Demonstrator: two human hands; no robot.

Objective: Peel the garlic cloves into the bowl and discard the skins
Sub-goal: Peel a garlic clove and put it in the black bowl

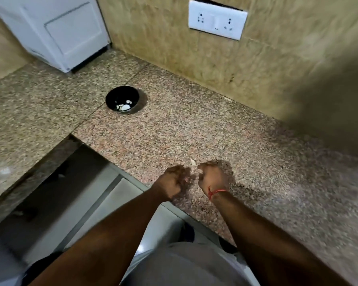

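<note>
small round black bowl [122, 100] on speckled granite desk [236, 141]: few white peeled garlic cloves [124, 107] inside | left hand [174, 179] grip curled, contents unclear | right hand [212, 176] grip curled, pinching pale garlic skin [193, 162]

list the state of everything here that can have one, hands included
small black round bowl: upright on the speckled granite countertop, a few pale peeled garlic cloves inside
left hand: fingers curled, contents hidden
right hand: fingers curled, red thread on its wrist, contents hidden
pale scrap of garlic skin: just beyond the hands, whether held or lying on the counter is unclear
white wall socket plate: nothing plugged in
</note>
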